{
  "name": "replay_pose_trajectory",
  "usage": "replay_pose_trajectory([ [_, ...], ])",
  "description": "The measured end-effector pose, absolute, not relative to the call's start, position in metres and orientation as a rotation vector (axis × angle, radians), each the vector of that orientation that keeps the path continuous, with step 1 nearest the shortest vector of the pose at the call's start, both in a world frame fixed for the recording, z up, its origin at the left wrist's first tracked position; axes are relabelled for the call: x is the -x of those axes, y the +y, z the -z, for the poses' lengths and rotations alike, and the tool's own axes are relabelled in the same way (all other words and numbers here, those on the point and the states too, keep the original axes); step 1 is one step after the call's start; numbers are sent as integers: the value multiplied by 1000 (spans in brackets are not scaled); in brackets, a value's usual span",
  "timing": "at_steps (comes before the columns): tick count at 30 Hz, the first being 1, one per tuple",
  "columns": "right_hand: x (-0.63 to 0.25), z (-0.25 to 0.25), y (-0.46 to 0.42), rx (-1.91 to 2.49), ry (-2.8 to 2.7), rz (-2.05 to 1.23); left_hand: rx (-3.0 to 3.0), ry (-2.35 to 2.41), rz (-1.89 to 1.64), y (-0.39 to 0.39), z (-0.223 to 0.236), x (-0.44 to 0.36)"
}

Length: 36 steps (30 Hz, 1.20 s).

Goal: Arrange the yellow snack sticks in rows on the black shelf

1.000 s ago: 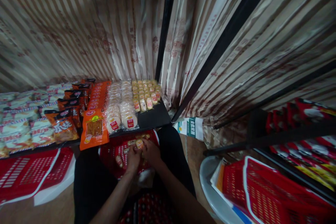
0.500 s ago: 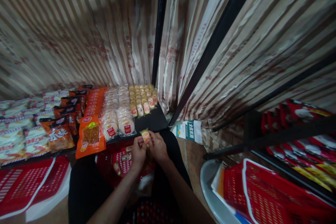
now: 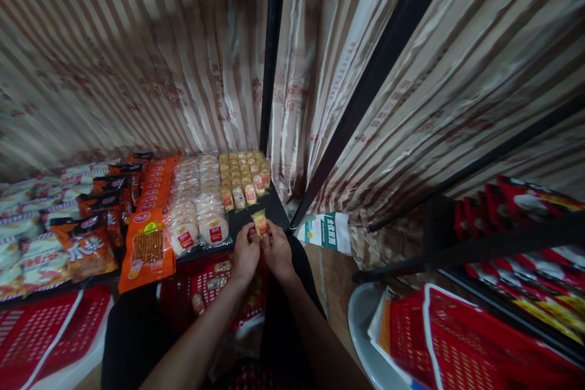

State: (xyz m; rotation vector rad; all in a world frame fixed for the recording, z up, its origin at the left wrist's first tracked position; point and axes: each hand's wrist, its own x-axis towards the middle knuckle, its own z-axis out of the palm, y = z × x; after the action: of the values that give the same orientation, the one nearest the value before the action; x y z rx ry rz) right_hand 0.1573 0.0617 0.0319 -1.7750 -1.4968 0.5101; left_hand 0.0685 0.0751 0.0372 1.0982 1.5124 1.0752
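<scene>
A small yellow-wrapped snack (image 3: pixel 260 222) is held upright between my two hands, just over the front edge of the black shelf (image 3: pixel 274 208). My left hand (image 3: pixel 245 251) pinches its left side, and my right hand (image 3: pixel 278 250) grips its right side. Behind it, similar small yellow packets (image 3: pixel 249 192) stand in rows at the shelf's right end. Left of these are clear bags of round white crackers (image 3: pixel 212 219). Below my hands, a red basket (image 3: pixel 208 274) holds several more small packets, partly hidden by my forearms.
Orange snack bags (image 3: pixel 148 244) and orange-black bags (image 3: pixel 86 250) line the shelf further left. Black metal posts (image 3: pixel 361 97) rise before the striped curtain (image 3: pixel 183 61). At right are a second red basket (image 3: pixel 475 335), a grey basin (image 3: pixel 365 317) and a shelf of red packets (image 3: pixel 525 195).
Both hands have tilted the yellow snack more upright and lifted it slightly. The camera view has turned a little, shifting the shelf left and down.
</scene>
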Motion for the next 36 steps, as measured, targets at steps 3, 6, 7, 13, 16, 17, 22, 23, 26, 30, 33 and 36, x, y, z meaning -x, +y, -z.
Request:
replay_pose_trajectory([
  [3, -158, -25, 69, 1775, -1477, -501, -1137, 1538, -1052, 83, -37, -73],
  [6, -160, -22, 77, 1788, -1459, -490, -1197, 1555, -1023, 91, -37, -78],
  [7, -161, -21, 80, 1790, -1451, -492, -1219, 1562, -1014, 94, -37, -80],
  [13, -164, -17, 105, 1733, -1361, -498, -1249, 1608, -1016, 116, -36, -92],
  [16, -167, -14, 118, 1724, -1316, -518, -1271, 1578, -1014, 128, -35, -98],
  [17, -168, -13, 122, 1725, -1306, -526, -1278, 1563, -1011, 131, -34, -100],
  [22, -174, -6, 142, 1679, -1269, -552, -1267, 1554, -1005, 145, -39, -108],
  [23, -175, -5, 145, 1671, -1263, -554, -1262, 1554, -1008, 147, -41, -109],
  [26, -176, -3, 154, 1660, -1268, -541, -1251, 1552, -1012, 152, -46, -112],
  [30, -176, -1, 163, 1659, -1304, -510, -1265, 1595, -979, 159, -50, -116],
  [33, -177, 0, 168, 1674, -1342, -501, -1295, 1625, -953, 163, -54, -117],
  [36, -177, 0, 172, 1684, -1375, -482, -1331, 1635, -925, 165, -56, -118],
])
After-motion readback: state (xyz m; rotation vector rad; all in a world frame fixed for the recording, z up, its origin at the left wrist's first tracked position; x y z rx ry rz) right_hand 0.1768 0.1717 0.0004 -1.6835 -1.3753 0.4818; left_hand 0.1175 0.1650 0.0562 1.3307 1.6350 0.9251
